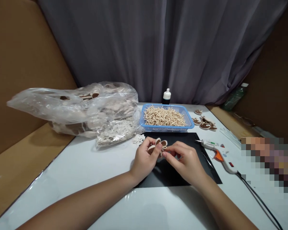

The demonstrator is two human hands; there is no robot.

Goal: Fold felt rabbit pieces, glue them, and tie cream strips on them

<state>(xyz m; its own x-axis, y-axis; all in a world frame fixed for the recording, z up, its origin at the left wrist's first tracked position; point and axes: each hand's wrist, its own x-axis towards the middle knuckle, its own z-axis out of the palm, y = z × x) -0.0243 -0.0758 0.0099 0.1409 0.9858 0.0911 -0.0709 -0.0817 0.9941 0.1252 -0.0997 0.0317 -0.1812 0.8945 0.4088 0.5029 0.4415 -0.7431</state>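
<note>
My left hand [147,159] is closed around a brown and cream flower-shaped felt piece [163,143], thumb pressed on its front. A thin cream cord loop [164,148] shows at the middle of the piece. At its right edge, the thumb and forefinger of my right hand [184,158] pinch together on the cord; the fingertips partly hide what they grip. Both hands are above a black mat [175,175]. Beyond them a blue plastic basket [168,128] holds many small cream cord pieces [164,116].
A white glue gun [214,147] with an orange trigger lies right of the mat, its black cable [256,195] running forward. Several brown felt pieces [207,124] lie behind it. Clear plastic bags [93,111] of pieces are at left. A white-capped bottle [166,95] stands behind the basket.
</note>
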